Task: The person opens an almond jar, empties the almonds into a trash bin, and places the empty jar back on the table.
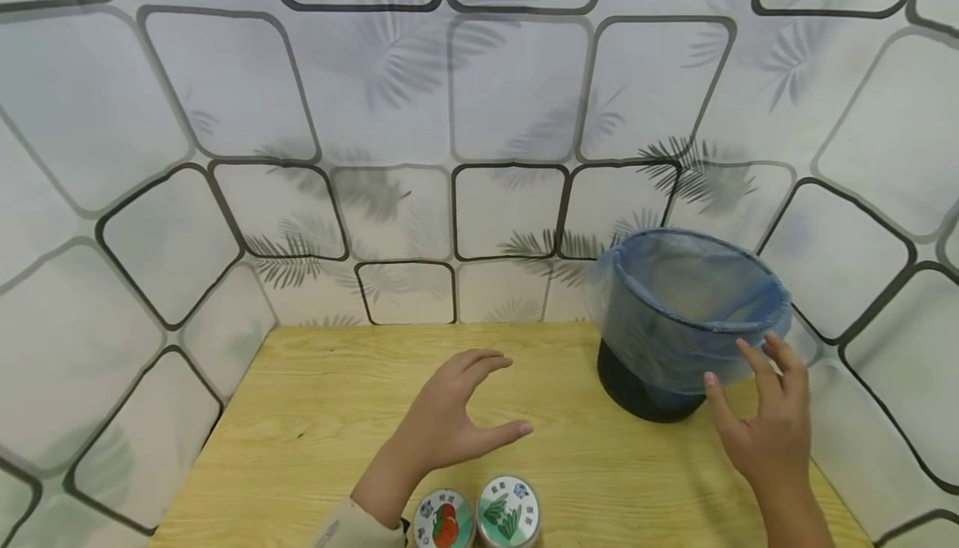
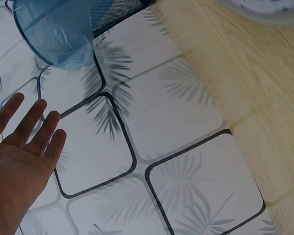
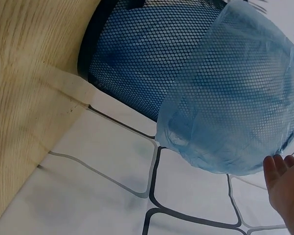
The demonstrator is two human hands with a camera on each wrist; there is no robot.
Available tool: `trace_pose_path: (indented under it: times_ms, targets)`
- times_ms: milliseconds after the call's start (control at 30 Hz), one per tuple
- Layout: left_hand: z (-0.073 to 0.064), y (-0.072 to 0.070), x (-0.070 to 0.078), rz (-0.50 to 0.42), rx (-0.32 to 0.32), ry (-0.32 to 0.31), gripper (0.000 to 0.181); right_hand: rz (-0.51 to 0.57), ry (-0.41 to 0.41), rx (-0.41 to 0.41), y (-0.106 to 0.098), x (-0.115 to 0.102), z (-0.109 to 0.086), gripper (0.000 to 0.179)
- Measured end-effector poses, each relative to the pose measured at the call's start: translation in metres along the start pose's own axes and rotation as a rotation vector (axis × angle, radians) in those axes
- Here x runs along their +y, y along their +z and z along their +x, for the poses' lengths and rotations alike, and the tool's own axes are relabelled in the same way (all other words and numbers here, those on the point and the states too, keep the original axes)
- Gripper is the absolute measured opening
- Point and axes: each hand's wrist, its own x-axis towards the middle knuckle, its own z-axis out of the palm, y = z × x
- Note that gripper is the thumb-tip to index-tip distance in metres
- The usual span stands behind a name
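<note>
A black mesh trash can (image 3: 137, 54) stands at the back right of the table, lined with a blue translucent plastic bag (image 1: 674, 348) folded over its rim. Close to the front right of that rim is my right hand (image 1: 772, 423), fingers spread and slightly bent, holding nothing. My left hand (image 1: 449, 415) hovers over the middle of the table, thumb and fingers apart, with nothing between them. In the left wrist view its fingers (image 2: 36, 127) are extended.
Two round lidded containers stand side by side at the table's front, one with a red fruit picture (image 1: 445, 523), the other with green leaves (image 1: 509, 510). The wooden table (image 1: 337, 398) meets patterned wall covering (image 1: 390, 98) at the back and sides.
</note>
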Motion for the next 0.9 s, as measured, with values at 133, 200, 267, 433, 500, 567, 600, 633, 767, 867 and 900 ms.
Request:
trace_pose_path:
  times_ms: [133, 200, 267, 433, 500, 567, 600, 633, 767, 867, 900]
  targets:
    - [0.005, 0.002, 0.003, 0.000, -0.004, 0.012, 0.072, -0.005, -0.002, 0.004, 0.001, 0.000, 0.001, 0.080]
    - [0.009, 0.003, 0.003, 0.003, 0.001, 0.025, 0.072, -0.011, -0.009, 0.010, 0.001, 0.000, 0.002, 0.079]
    - [0.015, 0.003, 0.004, 0.007, 0.005, 0.042, 0.072, -0.012, -0.013, 0.017, 0.001, 0.000, 0.003, 0.078]
    - [0.027, 0.006, 0.007, 0.004, -0.004, 0.071, 0.072, -0.008, -0.004, 0.021, 0.001, 0.000, 0.003, 0.077]
    - [0.031, 0.007, 0.008, 0.000, -0.013, 0.074, 0.072, -0.006, 0.004, 0.023, 0.002, 0.000, 0.002, 0.077]
    - [0.033, 0.008, 0.009, -0.001, -0.019, 0.071, 0.073, -0.006, 0.013, 0.028, 0.003, -0.001, 0.002, 0.077]
    - [0.035, 0.009, 0.009, -0.004, -0.019, 0.076, 0.073, -0.006, 0.017, 0.030, 0.003, -0.001, 0.002, 0.077]
    - [0.036, 0.009, 0.010, -0.004, -0.019, 0.079, 0.073, -0.006, 0.018, 0.033, 0.004, -0.001, 0.002, 0.077]
    - [0.044, 0.013, 0.011, -0.002, -0.025, 0.119, 0.073, -0.011, 0.021, 0.040, 0.004, -0.001, 0.005, 0.077]
    - [0.052, 0.015, 0.013, 0.009, -0.031, 0.157, 0.072, -0.020, 0.026, 0.036, 0.004, 0.000, 0.008, 0.076]
    - [0.054, 0.016, 0.014, 0.012, -0.031, 0.169, 0.072, -0.019, 0.031, 0.034, 0.004, 0.000, 0.009, 0.076]
